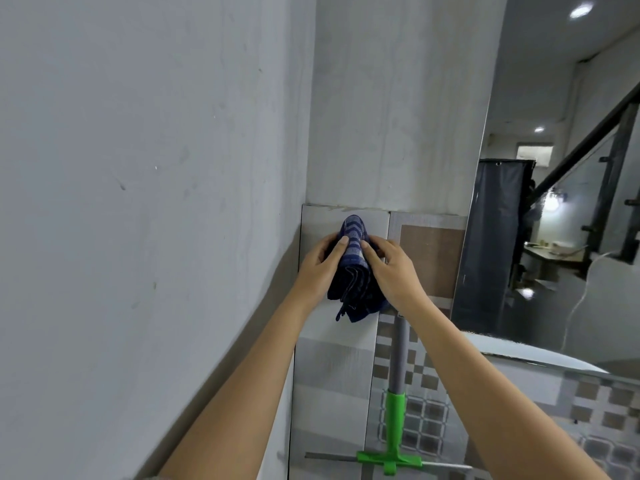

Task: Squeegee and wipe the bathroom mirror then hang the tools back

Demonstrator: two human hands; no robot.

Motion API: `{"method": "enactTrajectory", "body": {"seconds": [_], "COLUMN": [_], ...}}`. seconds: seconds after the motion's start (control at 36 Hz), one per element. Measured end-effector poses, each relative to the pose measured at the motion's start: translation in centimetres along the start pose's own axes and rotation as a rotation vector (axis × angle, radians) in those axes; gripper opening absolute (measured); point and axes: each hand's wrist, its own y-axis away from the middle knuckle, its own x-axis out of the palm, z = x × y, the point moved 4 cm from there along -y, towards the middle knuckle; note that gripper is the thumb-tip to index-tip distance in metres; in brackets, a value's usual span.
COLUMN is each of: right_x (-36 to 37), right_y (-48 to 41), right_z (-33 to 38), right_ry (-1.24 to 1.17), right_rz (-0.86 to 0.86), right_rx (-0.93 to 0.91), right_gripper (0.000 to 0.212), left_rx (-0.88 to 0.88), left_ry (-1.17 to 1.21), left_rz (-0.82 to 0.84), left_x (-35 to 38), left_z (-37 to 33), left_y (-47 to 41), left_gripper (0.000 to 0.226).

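Head view: I see left hand [320, 261] and right hand [389, 268] both clutching the blue cloth [353, 265] against the tiled wall [429, 258] — squeegee [394, 424] hanging below.

The cloth [353, 268] I pinch between my left hand [320, 263] and right hand [393, 268] is soft woven fabric, blue with paler zigzag stripes, matt and bunched in folds. Behind it the wall tiles [332, 358] look glazed and smooth, with a faint sheen. The squeegee [394, 410] has a dull grey metal-looking shaft, a glossy green plastic socket and head, and a thin grey blade. The painted wall [138, 168] is matt and slightly scuffed. The mirror [554, 220] is smooth, reflective glass.
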Motion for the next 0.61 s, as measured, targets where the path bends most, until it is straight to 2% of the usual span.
{"method": "enactTrajectory", "body": {"seconds": [0.17, 0.42, 0.61], "right_x": [-0.3, -0.9, -2.1], "right_y": [0.6, 1.6, 3.2], "right_z": [0.5, 1.5, 2.7], "right_ry": [-0.035, 0.026, 0.116], "right_rz": [0.015, 0.021, 0.025], "right_rx": [0.032, 0.082, 0.117], "right_gripper": [0.034, 0.033, 0.033], "left_rx": [-0.008, 0.034, 0.071], "left_ry": [-0.04, -0.214, -0.395], "left_rz": [0.033, -0.036, -0.072], "left_x": [-0.2, -0.5, -0.5], "left_z": [-0.2, -1.4, -3.9], "left_y": [0.6, 0.8, 2.8], "left_gripper": [0.029, 0.023, 0.007]}}
